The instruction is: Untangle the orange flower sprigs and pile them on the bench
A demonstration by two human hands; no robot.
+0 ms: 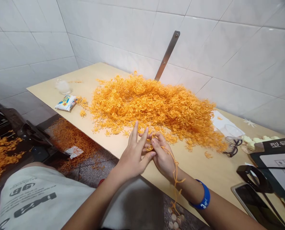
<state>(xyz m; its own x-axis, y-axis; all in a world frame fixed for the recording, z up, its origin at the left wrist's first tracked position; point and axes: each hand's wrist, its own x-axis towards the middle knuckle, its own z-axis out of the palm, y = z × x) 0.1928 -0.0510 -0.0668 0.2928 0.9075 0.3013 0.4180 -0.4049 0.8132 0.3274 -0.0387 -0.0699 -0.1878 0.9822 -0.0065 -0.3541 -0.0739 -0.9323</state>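
My right hand (165, 158) is closed in a pinch on an orange plastic flower strand (175, 174), whose thin branching stem hangs over my wrist and past the table edge. My left hand (131, 158) meets it fingertip to fingertip, with the index and middle fingers stretched out and apart and the thumb close to the orange bits. Some of the strand is hidden between the two hands. Just beyond them spreads a large heap of orange plastic flower pieces (144, 102).
The tan table (133, 143) backs onto a tiled wall with a metal bar (167, 56). A printed packet (66, 103) and a clear cup (63, 86) stand left. Glasses (233, 147), a phone (251, 204) and a dark box (276, 159) lie right. Orange scraps (68, 137) cover the floor.
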